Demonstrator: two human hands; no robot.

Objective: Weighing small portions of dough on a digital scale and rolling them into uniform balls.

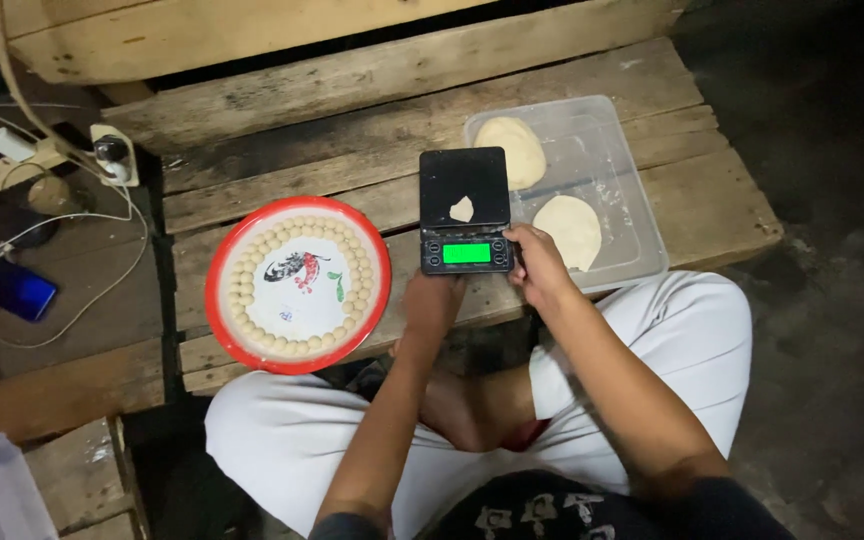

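The head camera looks down at a person sitting cross-legged at a low wooden pallet table (352, 90). The right hand (537, 265) pinches the right edge of a small black kitchen scale (466, 210), fingers curled on its side. The left hand (432, 300) rests just below the scale's front; I cannot tell if it is closed or loose.

A little bit of dough (462, 209) lies on the scale's top, just above the right hand. The scale's green screen (467, 253) glows right beside the fingers. To weigh well, I think the hands should let go of the scale so it sits flat and still.

Right of the grip is a clear plastic tub (612, 150) with two flat dough pieces (569, 228). Left of the hands sits a round plate (297, 285) with a red rim, a painted middle, and rings of tiny dough balls (252, 325). Farther left lie a blue phone (18, 290) and white cables (72, 215).
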